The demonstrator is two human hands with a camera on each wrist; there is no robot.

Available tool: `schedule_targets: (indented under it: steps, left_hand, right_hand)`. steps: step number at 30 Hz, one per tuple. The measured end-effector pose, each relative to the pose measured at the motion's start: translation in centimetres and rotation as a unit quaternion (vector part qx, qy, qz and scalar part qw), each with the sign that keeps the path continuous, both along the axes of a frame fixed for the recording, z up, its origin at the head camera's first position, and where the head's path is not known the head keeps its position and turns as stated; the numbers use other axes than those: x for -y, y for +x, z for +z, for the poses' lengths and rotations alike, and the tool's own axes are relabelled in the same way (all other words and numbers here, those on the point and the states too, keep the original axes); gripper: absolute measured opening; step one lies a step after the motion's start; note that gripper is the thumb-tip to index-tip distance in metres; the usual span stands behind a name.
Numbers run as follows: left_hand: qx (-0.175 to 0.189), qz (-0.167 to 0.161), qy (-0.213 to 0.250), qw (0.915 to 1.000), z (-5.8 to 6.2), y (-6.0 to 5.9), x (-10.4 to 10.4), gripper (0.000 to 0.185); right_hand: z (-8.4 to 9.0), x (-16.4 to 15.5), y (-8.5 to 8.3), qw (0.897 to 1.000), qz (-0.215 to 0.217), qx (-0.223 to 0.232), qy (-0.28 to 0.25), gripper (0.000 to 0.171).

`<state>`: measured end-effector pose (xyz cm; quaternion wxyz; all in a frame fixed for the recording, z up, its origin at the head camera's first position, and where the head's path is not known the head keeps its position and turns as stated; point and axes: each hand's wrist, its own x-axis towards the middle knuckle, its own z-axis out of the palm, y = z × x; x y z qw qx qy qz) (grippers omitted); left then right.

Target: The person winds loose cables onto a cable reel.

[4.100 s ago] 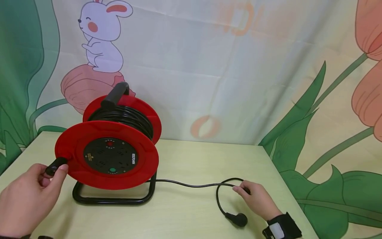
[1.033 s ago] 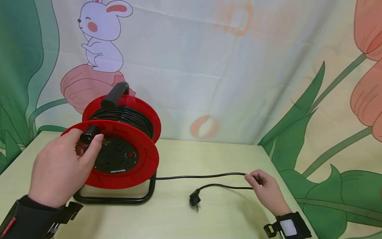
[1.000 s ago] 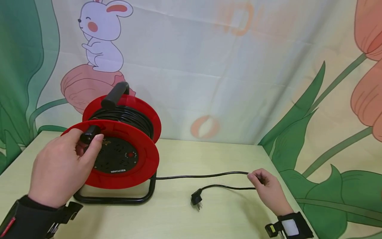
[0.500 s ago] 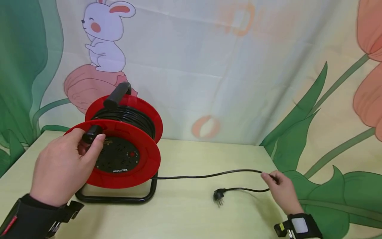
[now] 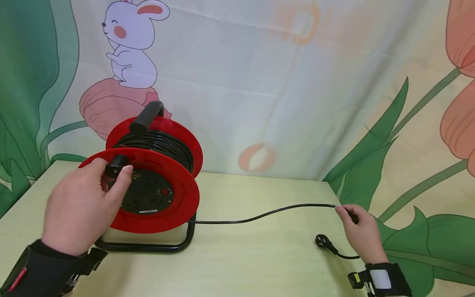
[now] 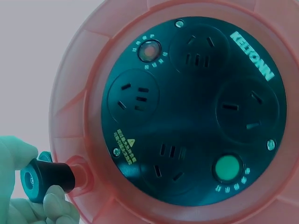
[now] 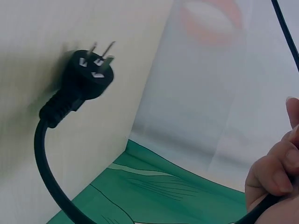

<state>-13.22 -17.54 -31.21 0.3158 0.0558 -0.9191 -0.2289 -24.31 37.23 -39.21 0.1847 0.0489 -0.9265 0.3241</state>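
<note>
left hand grips reel knob | right hand pinches cable | plug just left of right hand

1. We see the cable reel standing on the worktop at the frame's left.
2. Its cord runs rightward.
3. The plug lies at lower right.
4. The backdrop hangs behind.

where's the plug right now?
Head view: the plug lies on the table at the right, just left of the right hand, which grips its cable.
</note>
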Motion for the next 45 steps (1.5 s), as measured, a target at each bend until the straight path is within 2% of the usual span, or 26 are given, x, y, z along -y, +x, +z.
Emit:
schedule_targets:
  steps: [4,13,21,26,31,39,45]
  left_hand:
    - [-0.007,-0.010,-0.006,0.9999,0.1,-0.2,-0.6,0.036]
    - [-0.010,-0.022,0.000,0.9997,0.2,-0.6,-2.2,0.034]
    - [-0.028,-0.037,0.000,0.9989,-0.5,-1.0,-3.3,0.033]
    - [-0.042,-0.039,-0.015,0.9983,-0.7,-1.2,-4.2,0.031]
    - [-0.062,-0.040,-0.027,0.9969,-1.0,-1.4,-5.2,0.030]
    - [-0.071,-0.046,-0.034,0.9958,-1.8,-1.4,-6.1,0.031]
    - [-0.072,-0.051,-0.039,0.9954,-2.4,-1.4,-6.6,0.031]
  right_hand:
    - [-0.9,0.2,0.0,1.000,0.013,-0.003,0.014,0.033]
    - [-2.0,0.5,0.3,0.999,0.028,0.028,0.018,0.033]
    - [-2.7,1.0,0.2,0.997,0.044,0.053,0.022,0.036]
    - [-3.0,1.4,0.3,0.996,0.046,0.070,0.029,0.037]
    - [-3.4,1.8,0.1,0.996,0.054,0.063,0.037,0.037]
    - [-4.2,2.3,0.0,0.995,0.070,0.068,0.022,0.035]
    - [-4.5,2.8,0.1,0.995,0.078,0.061,0.031,0.033]
